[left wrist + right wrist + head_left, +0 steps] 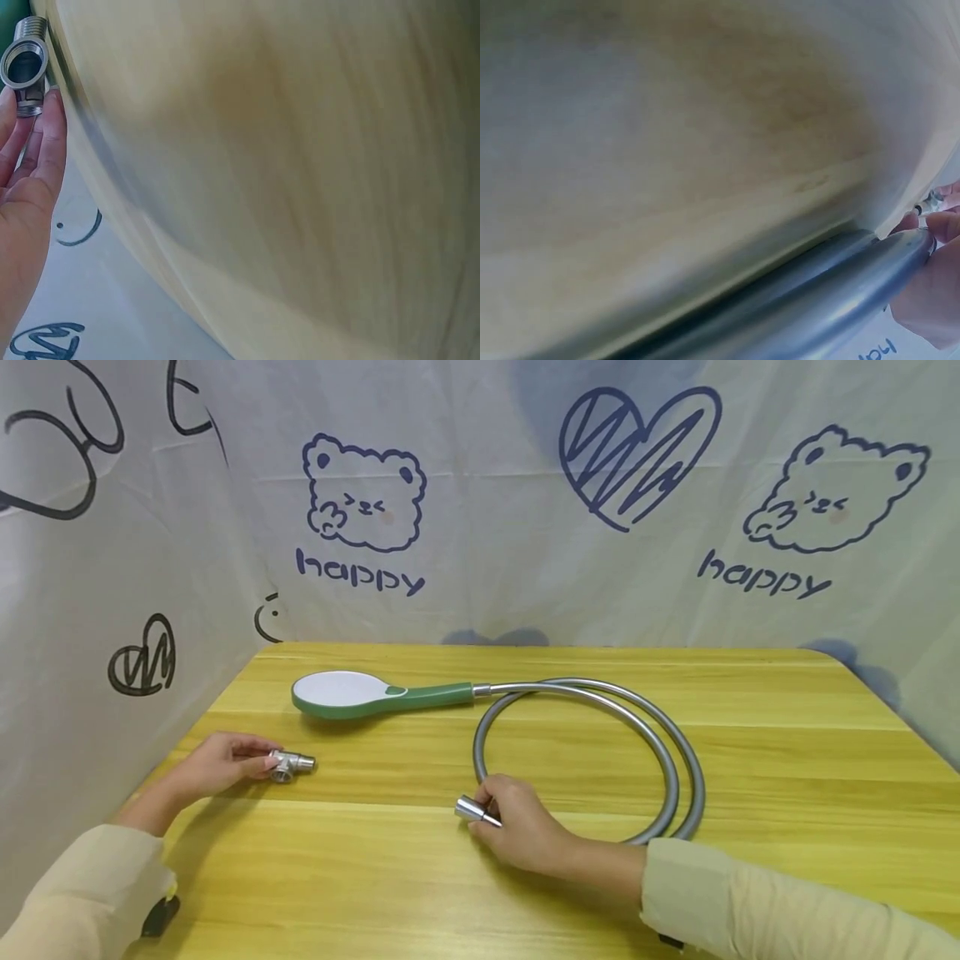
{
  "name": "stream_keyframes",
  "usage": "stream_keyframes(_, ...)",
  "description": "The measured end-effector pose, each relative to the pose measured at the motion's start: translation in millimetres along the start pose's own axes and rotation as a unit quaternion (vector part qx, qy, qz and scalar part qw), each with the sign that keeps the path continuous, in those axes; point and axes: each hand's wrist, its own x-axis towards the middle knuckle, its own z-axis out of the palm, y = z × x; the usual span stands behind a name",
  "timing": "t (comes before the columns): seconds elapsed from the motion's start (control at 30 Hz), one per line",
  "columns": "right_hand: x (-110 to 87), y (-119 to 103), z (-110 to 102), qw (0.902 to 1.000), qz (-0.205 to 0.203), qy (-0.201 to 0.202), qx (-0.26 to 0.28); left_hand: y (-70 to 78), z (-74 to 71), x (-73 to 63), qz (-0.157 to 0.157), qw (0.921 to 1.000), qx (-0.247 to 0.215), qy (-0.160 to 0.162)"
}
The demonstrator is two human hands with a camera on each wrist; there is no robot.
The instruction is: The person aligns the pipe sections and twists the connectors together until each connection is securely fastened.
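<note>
At the left of the table, my left hand [225, 766] pinches a metal tee fitting [288, 764] between thumb and fingers. In the left wrist view the fitting [27, 66] shows its round threaded opening, gripped at its lower end by the fingertips. Near the middle, my right hand [525, 827] holds the end of a grey shower hose [693, 777], just behind its chrome connector [470, 808]. The hose loops round behind that hand to a green shower head [348, 695] with a white face, lying farther back. In the right wrist view the hose [810, 307] runs up to the fingers.
The wood-grain table [360, 868] carries everything. White cloth [495, 502] with drawn bears and hearts hangs behind it and along the left side. The hose coil takes up the table's centre right.
</note>
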Motion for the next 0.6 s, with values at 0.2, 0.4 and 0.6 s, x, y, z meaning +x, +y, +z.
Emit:
stream_keyframes(0.2,-1.6,0.0,0.5,0.9998,-0.019,-0.001,-0.011,8.3,5.3,3.4,0.006,0.9999,-0.011,-0.006)
stream_keyframes(0.4,-2.7,0.4,-0.3,0.9992,-0.033,-0.009,-0.022,19.0,11.4,5.3,0.016,0.9992,-0.034,-0.013)
stream_keyframes(0.6,-2.7,-0.5,-1.0,0.999,-0.036,-0.01,-0.026,24.5,15.8,6.1,0.023,0.9981,-0.055,-0.014)
